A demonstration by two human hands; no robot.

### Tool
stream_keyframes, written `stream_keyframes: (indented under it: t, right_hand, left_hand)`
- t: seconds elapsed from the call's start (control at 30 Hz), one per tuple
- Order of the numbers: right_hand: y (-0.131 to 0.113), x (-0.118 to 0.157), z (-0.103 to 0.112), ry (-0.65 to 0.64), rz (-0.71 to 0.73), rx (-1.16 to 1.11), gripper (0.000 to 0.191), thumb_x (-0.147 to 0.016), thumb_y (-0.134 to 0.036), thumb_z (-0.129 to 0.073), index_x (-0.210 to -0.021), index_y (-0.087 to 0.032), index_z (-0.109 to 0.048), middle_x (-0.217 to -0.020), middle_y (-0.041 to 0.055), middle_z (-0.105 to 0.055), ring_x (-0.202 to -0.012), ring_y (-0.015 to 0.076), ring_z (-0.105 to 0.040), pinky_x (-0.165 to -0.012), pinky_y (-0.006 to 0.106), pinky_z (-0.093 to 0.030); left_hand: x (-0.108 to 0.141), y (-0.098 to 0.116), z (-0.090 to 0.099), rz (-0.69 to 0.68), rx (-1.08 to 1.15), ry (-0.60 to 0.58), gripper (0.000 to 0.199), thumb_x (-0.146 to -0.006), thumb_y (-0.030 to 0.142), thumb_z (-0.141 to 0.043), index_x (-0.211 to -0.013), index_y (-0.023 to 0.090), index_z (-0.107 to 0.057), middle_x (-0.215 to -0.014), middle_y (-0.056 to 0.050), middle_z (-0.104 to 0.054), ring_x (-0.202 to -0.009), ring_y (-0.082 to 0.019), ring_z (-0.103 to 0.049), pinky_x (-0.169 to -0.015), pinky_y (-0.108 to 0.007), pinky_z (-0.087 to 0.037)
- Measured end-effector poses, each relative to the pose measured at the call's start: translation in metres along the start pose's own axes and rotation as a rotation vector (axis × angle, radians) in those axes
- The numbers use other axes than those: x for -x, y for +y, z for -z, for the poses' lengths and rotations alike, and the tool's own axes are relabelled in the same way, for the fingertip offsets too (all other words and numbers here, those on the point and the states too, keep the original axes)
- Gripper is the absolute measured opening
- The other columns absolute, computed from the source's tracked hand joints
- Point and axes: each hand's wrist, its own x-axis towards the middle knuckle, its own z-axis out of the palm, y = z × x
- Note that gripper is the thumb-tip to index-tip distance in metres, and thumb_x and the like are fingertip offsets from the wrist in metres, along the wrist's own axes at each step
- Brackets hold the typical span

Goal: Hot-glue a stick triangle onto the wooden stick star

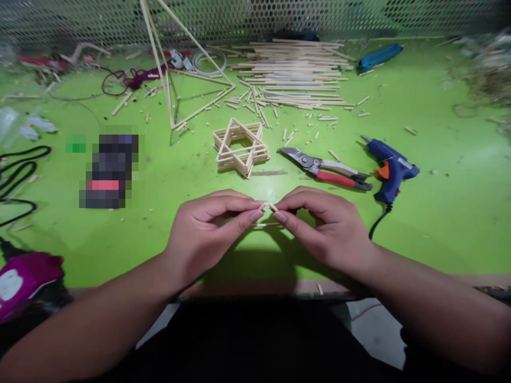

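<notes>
Pale wooden sticks (pixel 267 207) between the left hand (pixel 203 231) and right hand (pixel 329 229), lime-green table (pixel 439 229) beneath, blue glue gun (pixel 395 169) beyond the right hand, orange trigger (pixel 384 171)

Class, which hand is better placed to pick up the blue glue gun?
Right, probably: the right hand is closer to the blue glue gun, on its side; the left hand is farther off.
</notes>
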Motion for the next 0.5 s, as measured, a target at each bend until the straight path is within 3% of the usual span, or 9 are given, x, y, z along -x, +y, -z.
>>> stream_keyframes:
  t: [0.5]
  right_hand:
    - [0.0003,-0.0004,-0.0006,-0.006,0.026,-0.022,0.008,-0.101,-0.023,-0.078,-0.096,-0.027,-0.083,-0.09,0.0029,-0.084,-0.079,0.0186,-0.077,-0.072,0.033,-0.061]
  left_hand:
    - [0.0001,0.001,-0.0009,-0.017,0.032,-0.02,0.011,-0.089,0.021,-0.092,-0.094,0.031,-0.092,-0.096,0.0,-0.087,-0.084,-0.014,-0.081,-0.08,-0.026,-0.068]
